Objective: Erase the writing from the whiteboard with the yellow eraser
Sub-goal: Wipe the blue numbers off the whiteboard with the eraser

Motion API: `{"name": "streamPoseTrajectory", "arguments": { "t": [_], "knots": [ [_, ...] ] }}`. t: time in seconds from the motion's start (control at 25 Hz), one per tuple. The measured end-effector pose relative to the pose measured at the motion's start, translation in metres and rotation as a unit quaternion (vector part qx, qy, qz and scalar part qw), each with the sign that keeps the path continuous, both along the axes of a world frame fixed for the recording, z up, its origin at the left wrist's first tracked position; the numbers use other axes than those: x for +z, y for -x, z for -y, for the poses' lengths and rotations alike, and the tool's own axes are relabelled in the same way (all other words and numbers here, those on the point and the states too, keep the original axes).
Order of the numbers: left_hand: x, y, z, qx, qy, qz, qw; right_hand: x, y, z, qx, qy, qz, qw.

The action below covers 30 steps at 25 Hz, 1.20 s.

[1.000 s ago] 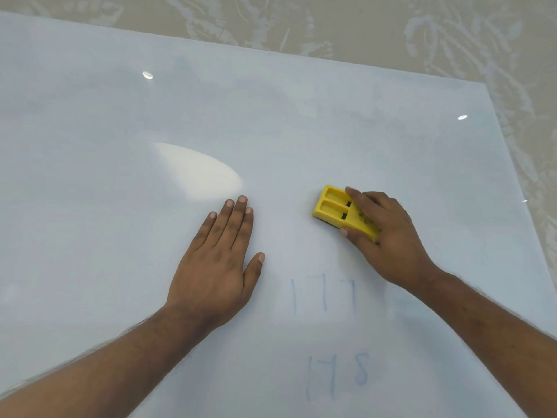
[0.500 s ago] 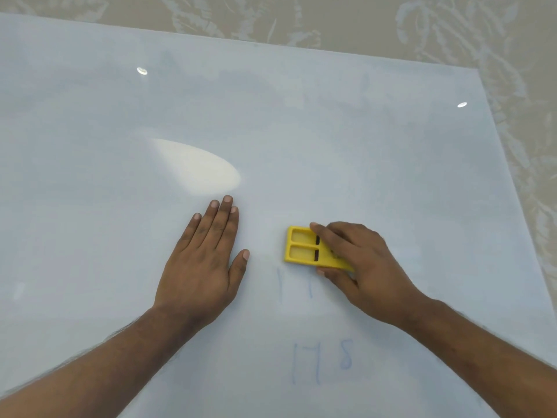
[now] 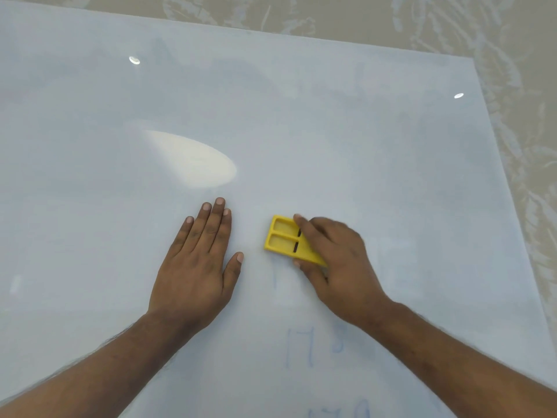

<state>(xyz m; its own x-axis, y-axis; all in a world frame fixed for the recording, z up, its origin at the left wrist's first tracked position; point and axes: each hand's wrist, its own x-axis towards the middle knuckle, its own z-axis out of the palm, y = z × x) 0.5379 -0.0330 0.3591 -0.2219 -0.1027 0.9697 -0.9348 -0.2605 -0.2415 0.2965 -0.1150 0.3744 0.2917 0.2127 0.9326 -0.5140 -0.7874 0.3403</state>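
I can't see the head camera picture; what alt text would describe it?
A right hand presses a yellow eraser on a whiteboard lying flat, just above faint blue writing. The left hand rests flat, fingers spread, beside it.

Whiteboard [image 3: 301,116] lies flat on a patterned surface [image 3: 512,40]. Left hand [image 3: 196,267] flat on board, center. Eraser [image 3: 281,238] just right of it, under right hand [image 3: 337,260] — faint writing [image 3: 301,348] nearer the person, below the eraser.
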Motion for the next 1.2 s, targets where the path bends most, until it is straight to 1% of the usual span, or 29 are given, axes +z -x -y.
{"name": "streamPoseTrajectory", "arguments": {
  "t": [0.12, 0.2, 0.28, 0.36, 0.48, 0.56, 0.72, 0.88, 1.0, 1.08, 1.2],
  "knots": [
    [-0.006, 0.000, -0.001, -0.002, 0.000, 0.003, 1.000, -0.030, 0.009, -0.004, -0.011, 0.000, -0.063, 0.998],
    [-0.010, -0.001, -0.002, -0.002, -0.005, 0.007, 1.000, -0.039, 0.025, 0.000, -0.024, 0.001, -0.080, 0.997],
    [-0.014, -0.001, -0.002, -0.001, -0.008, 0.009, 1.000, -0.040, 0.038, 0.006, -0.025, -0.008, -0.055, 0.998],
    [-0.018, -0.001, -0.002, -0.003, -0.009, 0.006, 1.000, -0.034, 0.040, 0.011, -0.012, -0.020, -0.008, 1.000],
    [-0.020, 0.000, -0.002, -0.009, -0.012, 0.004, 1.000, -0.020, 0.019, 0.006, 0.020, -0.036, 0.041, 0.998],
    [-0.022, 0.001, -0.002, -0.015, -0.012, 0.000, 1.000, -0.018, 0.002, -0.003, 0.027, -0.040, 0.042, 0.998],
    [-0.031, 0.000, -0.004, -0.019, -0.015, -0.008, 1.000, -0.048, -0.006, -0.012, 0.001, -0.017, -0.042, 0.999],
    [-0.040, 0.001, -0.006, -0.018, -0.018, -0.005, 1.000, -0.080, 0.019, -0.008, -0.026, -0.025, -0.103, 0.994],
    [-0.053, -0.001, -0.007, -0.021, -0.028, -0.008, 0.999, -0.084, 0.046, 0.000, -0.059, 0.007, -0.146, 0.987],
    [-0.061, -0.001, -0.008, -0.019, -0.035, -0.012, 0.999, -0.076, 0.057, 0.005, -0.061, -0.001, -0.127, 0.990],
    [-0.069, 0.001, -0.009, -0.016, -0.036, -0.018, 0.999, -0.060, 0.044, 0.006, -0.013, -0.047, -0.025, 0.998]
  ]
}}
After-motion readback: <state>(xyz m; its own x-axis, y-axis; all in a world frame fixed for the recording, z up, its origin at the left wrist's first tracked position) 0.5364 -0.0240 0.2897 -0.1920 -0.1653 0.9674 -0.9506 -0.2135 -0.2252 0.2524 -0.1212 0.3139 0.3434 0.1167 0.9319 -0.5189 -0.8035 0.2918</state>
